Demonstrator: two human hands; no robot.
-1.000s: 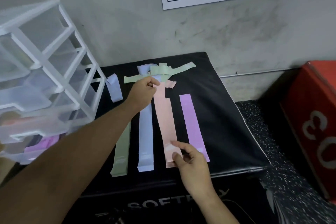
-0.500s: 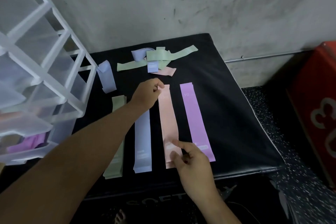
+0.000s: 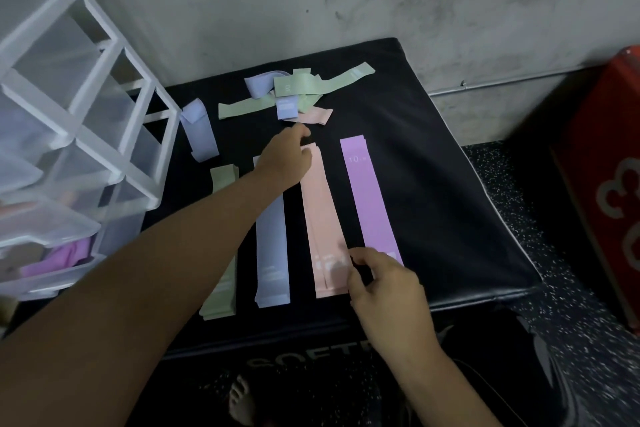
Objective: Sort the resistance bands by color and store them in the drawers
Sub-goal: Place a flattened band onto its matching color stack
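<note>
Four resistance bands lie straight side by side on the black padded box [image 3: 433, 184]: green [image 3: 221, 295], blue [image 3: 272, 253], pink [image 3: 323, 218] and purple [image 3: 370, 198]. A loose pile of green, blue and pink bands [image 3: 294, 94] lies at the back, with one more blue band [image 3: 201, 132] to its left. My left hand [image 3: 287, 158] hovers over the top of the straight blue band, fingers reaching toward the pile and holding nothing. My right hand [image 3: 377, 281] pinches the right edge of the pink band's near end with curled thumb and forefinger.
A white translucent drawer unit [image 3: 69, 135] stands at the left; its lower drawers are pulled out and one holds purple bands [image 3: 65, 256]. A grey wall is behind, a red box [image 3: 616, 184] at the right, speckled floor below.
My left hand has let go of the pink band's top end and moved up toward the pile. The pink band now lies straight. My right hand has stayed at its near end.
</note>
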